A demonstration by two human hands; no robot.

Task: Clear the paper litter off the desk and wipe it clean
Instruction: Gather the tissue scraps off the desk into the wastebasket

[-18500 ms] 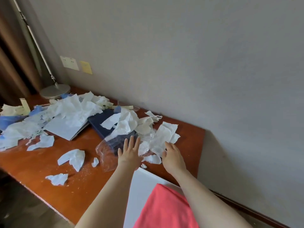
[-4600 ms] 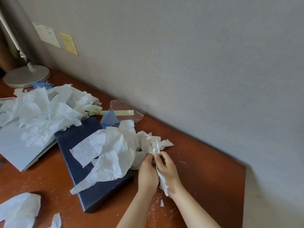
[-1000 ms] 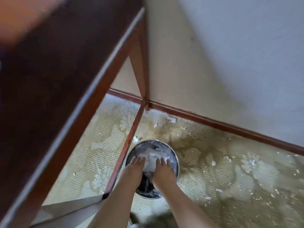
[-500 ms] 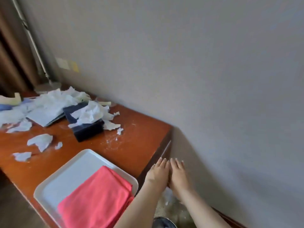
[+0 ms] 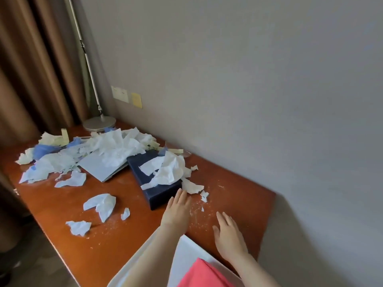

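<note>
Glossy reddish wood desk, dusted with pale crumbs; crumpled thin white paper over a matt dark-blue box; brushed metal lamp base at upper left; smooth white plastic tray under soft coral cloth at bottom

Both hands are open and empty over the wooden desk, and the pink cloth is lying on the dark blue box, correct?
Not quite. In the head view the folded pink cloth lies on the white tray at the near edge, not on the dark blue box, which carries torn white paper. Left hand and right hand are open and empty.
</note>
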